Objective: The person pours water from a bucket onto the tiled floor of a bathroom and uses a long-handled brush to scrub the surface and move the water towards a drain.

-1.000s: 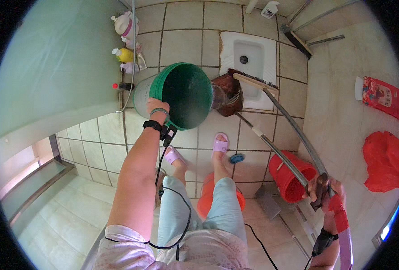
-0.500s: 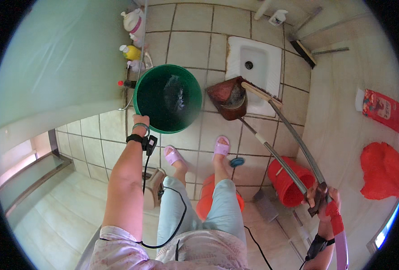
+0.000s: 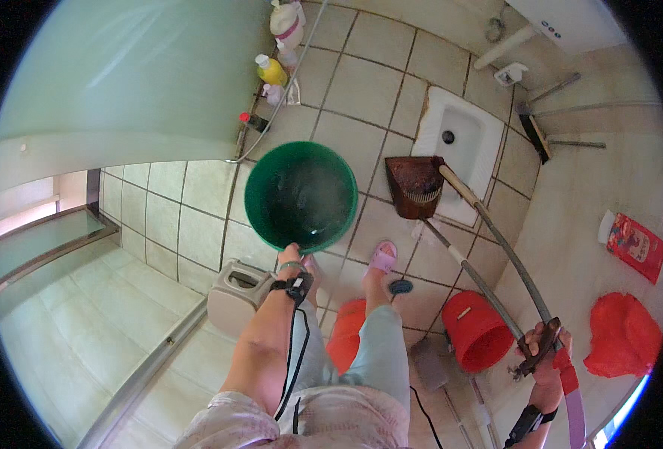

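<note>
My left hand (image 3: 289,256) is closed on the near rim of a large green bucket (image 3: 251,217), which holds what looks like water with a bright glint. My right hand (image 3: 547,349) wraps around two long grey handles together. One belongs to a reddish-brown dustpan (image 3: 406,176) with a toothed edge. The other leads to a broom with a pale wooden head (image 3: 459,185), angled beside the pan. Both heads lie at the left edge of a white squat toilet (image 3: 472,120). A red and purple strip (image 3: 571,393) hangs by my right hand.
Bottles (image 3: 272,71) line the frosted panel at the upper left, with a hose running past. A beige stool (image 3: 232,307) stands left of my legs. Red buckets (image 3: 474,337) sit between and right of them. A dark brush (image 3: 400,286) lies by my slipper. Another broom (image 3: 535,135) leans at right.
The view has turned, shifting the scene. The green bucket has come nearer my legs and away from the bottles, my left hand still on its rim. My right hand keeps both handles.
</note>
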A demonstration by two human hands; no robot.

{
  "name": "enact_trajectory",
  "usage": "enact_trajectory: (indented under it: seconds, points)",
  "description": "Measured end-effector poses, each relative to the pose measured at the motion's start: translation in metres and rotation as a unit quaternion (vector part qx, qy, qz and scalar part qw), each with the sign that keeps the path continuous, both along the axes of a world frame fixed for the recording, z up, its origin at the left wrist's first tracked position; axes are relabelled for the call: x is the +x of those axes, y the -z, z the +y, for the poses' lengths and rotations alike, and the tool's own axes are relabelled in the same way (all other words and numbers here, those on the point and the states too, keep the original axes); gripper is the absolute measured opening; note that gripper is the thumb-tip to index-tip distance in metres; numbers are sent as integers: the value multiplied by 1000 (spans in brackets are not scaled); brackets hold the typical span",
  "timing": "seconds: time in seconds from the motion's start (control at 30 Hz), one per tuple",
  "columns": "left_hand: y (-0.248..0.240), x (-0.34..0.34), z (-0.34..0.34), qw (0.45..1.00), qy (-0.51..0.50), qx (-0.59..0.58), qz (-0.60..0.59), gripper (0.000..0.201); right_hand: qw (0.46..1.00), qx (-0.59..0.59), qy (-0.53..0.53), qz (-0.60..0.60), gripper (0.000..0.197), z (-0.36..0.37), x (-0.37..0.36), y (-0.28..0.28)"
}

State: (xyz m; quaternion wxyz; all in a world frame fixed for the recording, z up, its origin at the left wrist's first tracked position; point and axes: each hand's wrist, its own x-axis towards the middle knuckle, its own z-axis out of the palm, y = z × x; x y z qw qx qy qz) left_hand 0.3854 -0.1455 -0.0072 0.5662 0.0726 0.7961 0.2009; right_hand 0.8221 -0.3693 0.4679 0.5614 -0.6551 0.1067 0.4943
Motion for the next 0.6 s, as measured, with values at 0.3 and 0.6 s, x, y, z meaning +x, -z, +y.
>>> enact_trajectory:
  seconds: [0.3, 0.6]
  points:
    - [-87, 1, 37, 993, 81, -80, -34, 27, 1000, -7, -19, -14, 50, 5, 2, 0]
    - [-49, 24, 200, 983, 126, -44, -125, 46, 1000, -13, -2, -19, 51, 16, -4, 1]
